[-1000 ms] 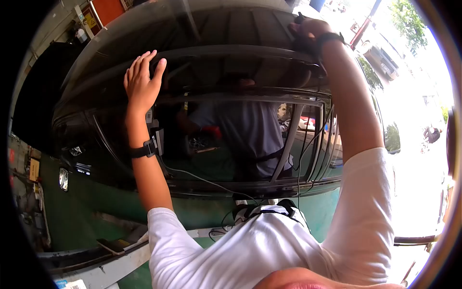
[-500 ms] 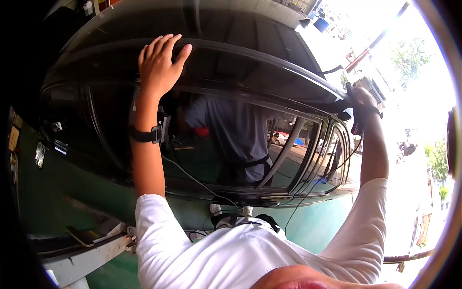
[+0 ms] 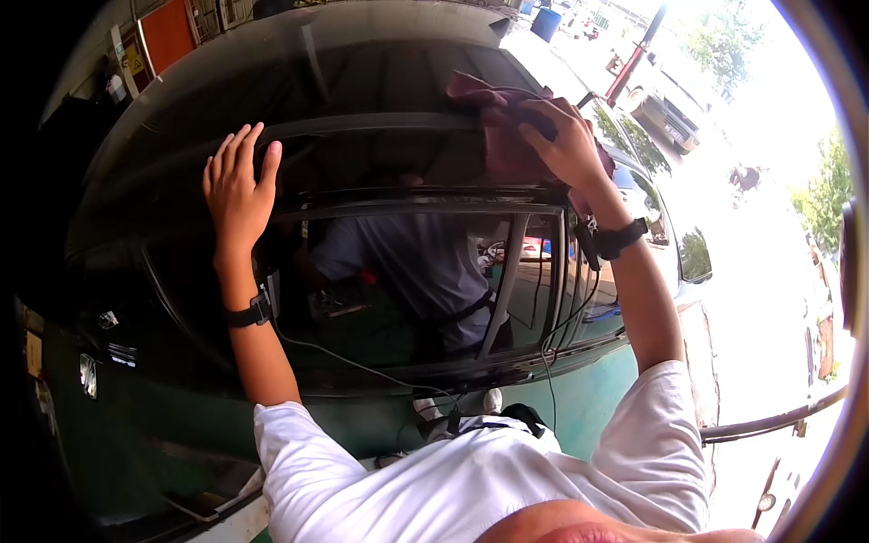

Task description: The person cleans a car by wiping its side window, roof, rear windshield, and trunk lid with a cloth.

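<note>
A dark, glossy car (image 3: 226,81) stands in front of me, its roof and side window (image 3: 398,281) filling the middle of the view. My left hand (image 3: 239,195) lies on the roof's near edge, open, with fingers stretched out and holding nothing. Further right, my right hand (image 3: 568,149) presses a maroon cloth (image 3: 507,136) against the roof, fingers bent over it. Part of the cloth is hidden under the palm, and a corner hangs down by the wrist. Both wrists wear black bands, with a thin cable running from each.
The glass mirrors a clothed torso. Green floor (image 3: 593,394) shows below the car beside my shoes. A curved dark bar (image 3: 774,416) is at lower right. Another vehicle (image 3: 665,118) is parked outside in bright light. An orange-red panel (image 3: 169,36) stands at upper left.
My right hand has come left and inward from the roof's far right end, and the cloth now lies spread under it. My left hand has shifted left and lower in view, still open.
</note>
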`<state>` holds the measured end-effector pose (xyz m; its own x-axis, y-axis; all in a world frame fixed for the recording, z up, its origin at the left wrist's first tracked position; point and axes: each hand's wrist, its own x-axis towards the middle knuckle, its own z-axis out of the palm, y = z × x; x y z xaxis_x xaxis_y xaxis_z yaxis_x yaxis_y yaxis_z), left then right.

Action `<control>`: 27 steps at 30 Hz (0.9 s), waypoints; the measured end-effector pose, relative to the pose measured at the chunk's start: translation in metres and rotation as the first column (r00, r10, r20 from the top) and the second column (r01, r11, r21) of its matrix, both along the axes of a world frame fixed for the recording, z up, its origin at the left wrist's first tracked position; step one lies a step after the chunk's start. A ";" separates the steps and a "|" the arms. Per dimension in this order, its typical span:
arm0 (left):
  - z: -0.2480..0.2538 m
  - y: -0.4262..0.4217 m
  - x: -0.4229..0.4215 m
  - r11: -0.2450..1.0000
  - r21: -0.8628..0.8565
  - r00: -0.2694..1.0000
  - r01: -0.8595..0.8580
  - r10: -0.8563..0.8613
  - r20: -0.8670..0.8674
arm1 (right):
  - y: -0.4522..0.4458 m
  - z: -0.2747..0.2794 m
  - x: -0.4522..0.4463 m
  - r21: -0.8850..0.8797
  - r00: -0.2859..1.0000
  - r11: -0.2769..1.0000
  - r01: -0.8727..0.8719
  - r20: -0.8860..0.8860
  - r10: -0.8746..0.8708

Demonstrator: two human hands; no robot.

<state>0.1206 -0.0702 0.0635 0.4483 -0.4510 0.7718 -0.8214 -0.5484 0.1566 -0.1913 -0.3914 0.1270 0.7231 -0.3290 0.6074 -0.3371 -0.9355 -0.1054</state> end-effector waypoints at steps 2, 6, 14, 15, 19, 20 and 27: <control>0.000 0.000 0.002 1.000 0.010 1.000 -0.017 0.017 0.004 | -0.012 -0.009 -0.016 0.105 0.983 0.994 0.001 0.183 -0.021; 0.001 0.001 0.002 1.000 0.007 1.000 0.013 -0.013 -0.007 | -0.042 -0.017 -0.072 0.169 0.958 0.971 0.168 0.206 -0.202; 0.006 0.002 -0.003 0.999 0.042 0.998 -0.019 0.021 -0.063 | -0.184 -0.093 -0.234 0.314 0.785 0.857 0.409 0.357 -0.505; 0.007 0.003 -0.003 0.999 0.045 0.998 -0.026 0.029 -0.063 | -0.193 -0.105 -0.254 0.378 0.735 0.788 0.487 0.311 -0.603; 0.002 0.001 -0.001 0.999 0.031 0.997 -0.025 0.027 -0.068 | -0.206 -0.139 -0.308 0.400 0.627 0.651 0.645 0.210 -0.750; 0.002 0.000 0.002 1.000 0.019 0.997 -0.018 0.020 -0.074 | -0.207 -0.143 -0.314 0.406 0.621 0.647 0.645 0.214 -0.753; 0.007 -0.001 -0.006 0.996 0.061 0.992 -0.067 0.073 -0.102 | -0.176 -0.119 -0.289 0.310 0.738 0.736 0.602 0.134 -0.661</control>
<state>0.1149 -0.0712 0.0701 0.5569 -0.4577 0.6931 -0.7614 -0.6147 0.2059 -0.4800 -0.5670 0.0077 0.1513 -0.8097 0.5670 -0.7803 -0.4500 -0.4343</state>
